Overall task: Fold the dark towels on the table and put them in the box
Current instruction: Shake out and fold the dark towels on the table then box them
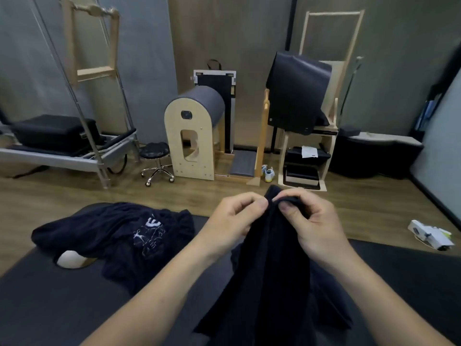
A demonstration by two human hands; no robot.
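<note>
Both hands pinch the top edge of a dark navy cloth towel, left hand and right hand nearly touching, fingers clamped on the fabric; it hangs over the black padded surface. A second crumpled dark towel lies to the left.

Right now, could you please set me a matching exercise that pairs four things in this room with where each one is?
Things:
1. lifted towel
2. printed towel
3. stool
4. white shoes

Places:
A. on the floor, left of the arched barrel
B. crumpled on the table, at the left
C. pinched at its top by the left hand and right hand, hanging down
D. on the floor, just left of the wooden shelf unit

Pairs: 1-C, 2-B, 3-A, 4-D.
</note>
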